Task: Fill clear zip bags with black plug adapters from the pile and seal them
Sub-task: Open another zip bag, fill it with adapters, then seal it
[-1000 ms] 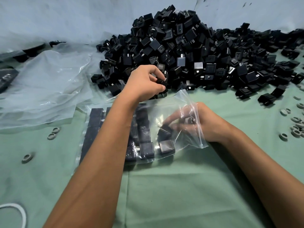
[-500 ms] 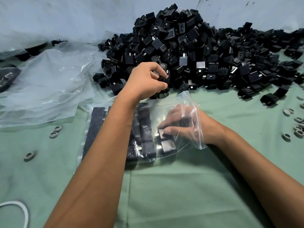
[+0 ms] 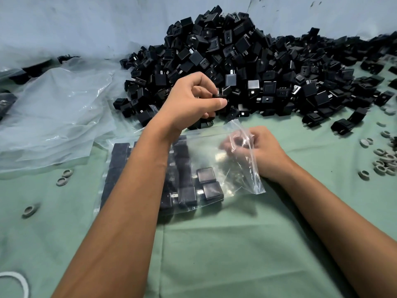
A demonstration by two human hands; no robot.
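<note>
Left hand grasping adapters at near edge of pile; right hand inside zip bag, fingers curled, contents indistinct.

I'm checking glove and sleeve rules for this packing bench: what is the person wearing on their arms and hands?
Nothing that shows. Both forearms are bare from the bottom edge of the picture to the wrist, with no sleeve or cuff in view. The left hand and the right hand are bare too: no gloves, rings, watch or wristband can be seen. The right fingers are partly veiled by clear bag film.

Adapter pile ahead (near cloth bare)
</note>
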